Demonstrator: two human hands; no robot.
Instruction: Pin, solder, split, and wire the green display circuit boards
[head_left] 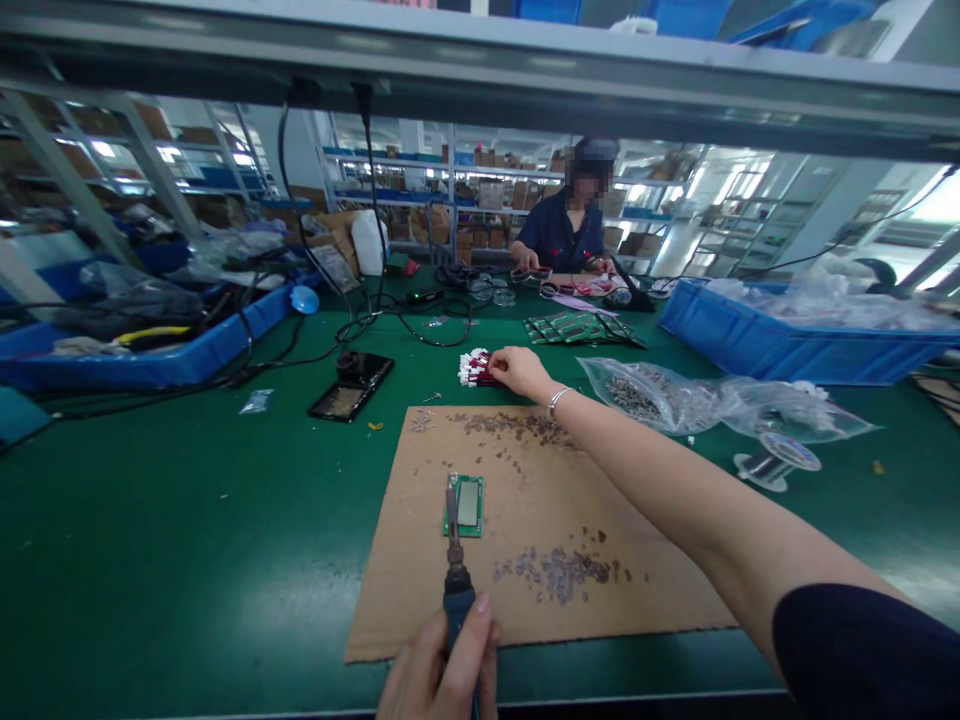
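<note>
I'd steady the soldering iron (pixel 454 558) my left hand (pixel 448 665) grips while my right hand (pixel 519 373), grasp unclear, reaches the connectors (pixel 472 367).

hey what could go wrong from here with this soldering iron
The soldering iron in your left hand has its tip at the circuit board; if hot, a slip could scorch it while your right hand is at the wire leads. Your right forearm passes over the cardboard near loose bits and might scatter some.
</note>
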